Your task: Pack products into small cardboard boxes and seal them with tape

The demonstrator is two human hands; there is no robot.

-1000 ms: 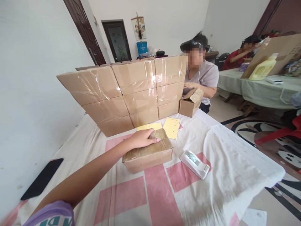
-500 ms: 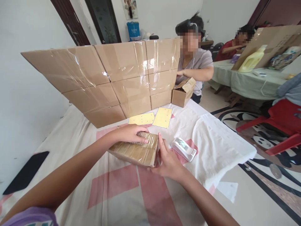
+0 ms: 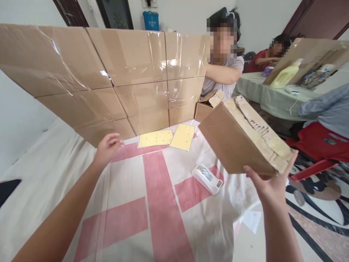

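Observation:
My right hand (image 3: 272,182) grips the lower end of a brown cardboard box (image 3: 234,140) and holds it tilted above the right side of the table. The box's torn, taped edge faces up and to the right. Over the left part of the cloth, my left hand (image 3: 108,148) is empty, its fingers loosely bent and apart. Below the raised box lies a white device shaped like a tape dispenser (image 3: 207,179). Two yellow sheets with small dots, a left one (image 3: 155,138) and a right one (image 3: 182,137), rest near the foot of the cardboard wall.
A wall of taped cardboard panels (image 3: 141,105) stands across the back of the table. Behind its right end sits a person (image 3: 225,74), with an open small box (image 3: 203,111) nearby. To the right are another table (image 3: 253,89) with a yellow bottle (image 3: 286,74) and a red chair (image 3: 321,145).
The box has been lifted off the table and carried right in my right hand. My left hand has let go of it and moved left. The view has shifted slightly.

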